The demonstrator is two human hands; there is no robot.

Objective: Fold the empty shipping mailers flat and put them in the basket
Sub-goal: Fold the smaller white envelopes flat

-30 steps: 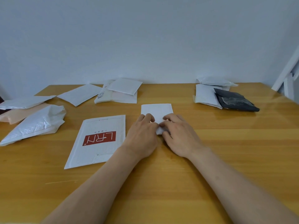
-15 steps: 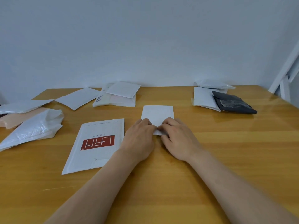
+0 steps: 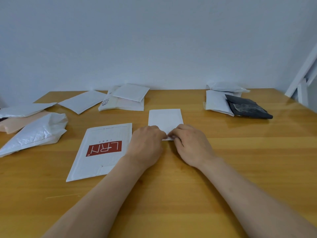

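A small white mailer (image 3: 165, 119) lies flat in the middle of the wooden table (image 3: 240, 169). My left hand (image 3: 145, 146) and my right hand (image 3: 192, 145) meet at its near edge, fingertips pinching that edge between them. The near part of the mailer is hidden under my fingers. A larger white mailer with a red LRN label (image 3: 101, 152) lies flat just left of my left hand. No basket is in view.
Several other mailers are spread along the back: white ones at back left (image 3: 82, 103) and back centre (image 3: 130, 92), crumpled white and pink ones at the far left (image 3: 34, 133), a white and a black one (image 3: 247, 107) at back right. A white frame (image 3: 301, 78) leans at the right wall.
The view has tilted slightly, shifting everything down in the picture. Both hands stay at the small mailer's near edge, fingers drawn a little closer together.
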